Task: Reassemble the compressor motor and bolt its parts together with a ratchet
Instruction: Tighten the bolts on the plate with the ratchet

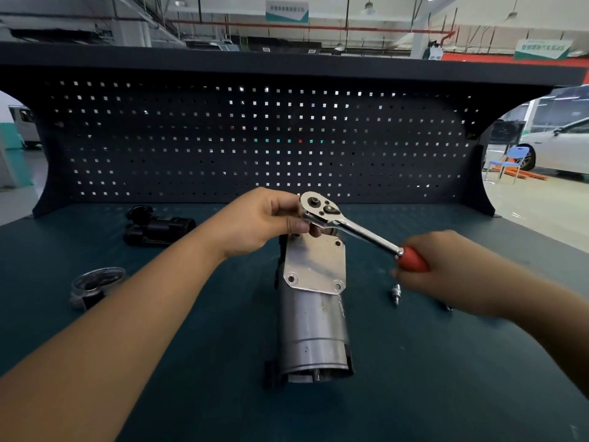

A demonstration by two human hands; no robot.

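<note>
Motor body (314,330) lies mid-bench, end toward viewer. Open mat (191,393) on both flanks up front. Left: black part (156,228) at back, round metal cover (95,285) nearer (a lane runs between). Right: loose bolt (396,293) near motor. Ratchet (347,226) spans above its far end. Pegboard (255,138) closes the rear

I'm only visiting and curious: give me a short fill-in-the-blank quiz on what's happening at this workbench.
1. The ratchet has a handle coloured ___.
2. The left hand pinches the ratchet's ___; the right hand grips its handle.
3. A small metal piece lies on the bench to the ___ of the silver motor.
Missing words: red; head; right.
</note>
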